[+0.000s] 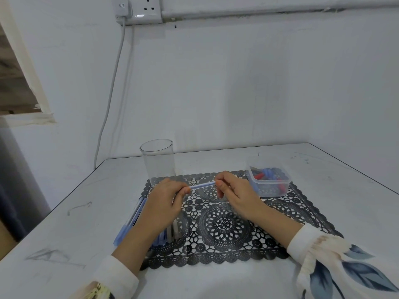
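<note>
A thin clear-and-blue pen hangs level above the black lace placemat. My left hand pinches its left end and my right hand pinches its right end. Under my left wrist lie several more pens in blue and grey, partly hidden by the arm. A clear empty plastic cup stands upright at the mat's far left corner. A small clear plastic box at the mat's far right corner holds red and blue pen caps.
The mat lies on a white table set against a white wall. A grey cable runs down the wall from a socket to behind the table's far left corner.
</note>
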The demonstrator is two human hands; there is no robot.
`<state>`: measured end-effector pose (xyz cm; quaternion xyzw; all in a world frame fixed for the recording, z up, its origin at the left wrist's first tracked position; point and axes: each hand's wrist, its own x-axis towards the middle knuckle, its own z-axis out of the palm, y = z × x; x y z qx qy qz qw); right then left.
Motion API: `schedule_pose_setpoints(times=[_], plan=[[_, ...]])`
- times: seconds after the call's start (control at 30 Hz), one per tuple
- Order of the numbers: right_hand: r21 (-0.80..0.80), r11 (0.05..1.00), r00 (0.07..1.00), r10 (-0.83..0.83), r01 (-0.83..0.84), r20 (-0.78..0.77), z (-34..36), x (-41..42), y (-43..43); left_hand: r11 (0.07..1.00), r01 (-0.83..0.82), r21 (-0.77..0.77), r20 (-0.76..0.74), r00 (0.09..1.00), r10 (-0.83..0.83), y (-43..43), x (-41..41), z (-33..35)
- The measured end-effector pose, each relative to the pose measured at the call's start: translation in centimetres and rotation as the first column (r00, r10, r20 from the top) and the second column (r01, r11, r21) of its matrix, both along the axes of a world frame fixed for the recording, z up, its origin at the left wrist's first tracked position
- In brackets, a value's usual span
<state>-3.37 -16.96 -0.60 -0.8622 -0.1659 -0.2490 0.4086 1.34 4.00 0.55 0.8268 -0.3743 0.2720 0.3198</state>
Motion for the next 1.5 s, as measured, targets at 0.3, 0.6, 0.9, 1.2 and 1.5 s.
schedule_pose_setpoints(times=[0.3,0.6,0.9,1.2,1.5], plan=[[0.234,0.972,0.984,0.065,-0.024,-0.167,0.4,-0.1,0.5,1.000,0.011,0.017,0.125,0.992,-0.013,0.1,0.5,-0.1],[0.302,0.953,0.982,0.043,0.015,-0.186,0.5,-0.1,0.6,1.000,0.009,0.014,0.155,0.988,-0.011,0.0,0.7,-0.3],[0.233,0.972,0.990,0.020,0.014,-0.141,0.6,-0.2,0.6,1.000,0.000,0.016,0.215,0.977,-0.004,0.0,0.8,-0.1],[0.230,0.973,0.964,0.046,0.017,-0.263,1.0,-0.3,0.8,1.000,0.002,0.016,0.283,0.959,-0.006,0.3,1.2,-0.2],[0.673,0.661,0.668,0.340,0.330,-0.662,1.7,-1.4,3.2,0.990,-0.055,0.127,0.443,0.897,-0.007,1.5,1.7,0.4]])
